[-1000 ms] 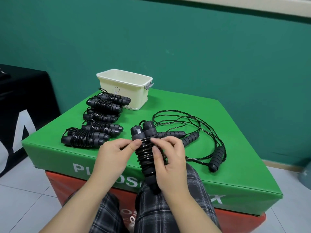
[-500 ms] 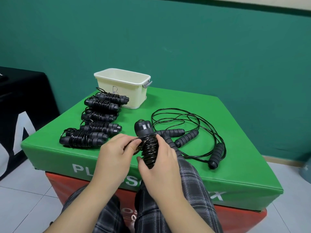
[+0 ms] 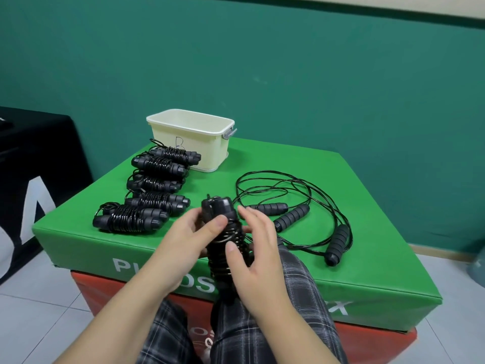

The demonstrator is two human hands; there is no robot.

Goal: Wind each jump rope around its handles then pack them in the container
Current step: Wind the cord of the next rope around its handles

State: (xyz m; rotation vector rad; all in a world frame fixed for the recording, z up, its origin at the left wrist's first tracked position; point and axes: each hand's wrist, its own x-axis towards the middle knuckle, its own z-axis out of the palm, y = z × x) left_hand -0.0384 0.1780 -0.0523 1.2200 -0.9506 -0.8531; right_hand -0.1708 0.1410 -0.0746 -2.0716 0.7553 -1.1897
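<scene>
a wound rope [image 3: 225, 240] is gripped by the left hand [image 3: 189, 243] and right hand [image 3: 258, 248]; the end needs tucking; 5 bundles [image 3: 154, 190] lie at 10 o'clock.

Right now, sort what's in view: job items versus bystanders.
Job:
- wound rope, held by left hand and right hand
- five wound ropes
- loose ropes
- cream container

Bystanders:
- green box
- black cover
</scene>
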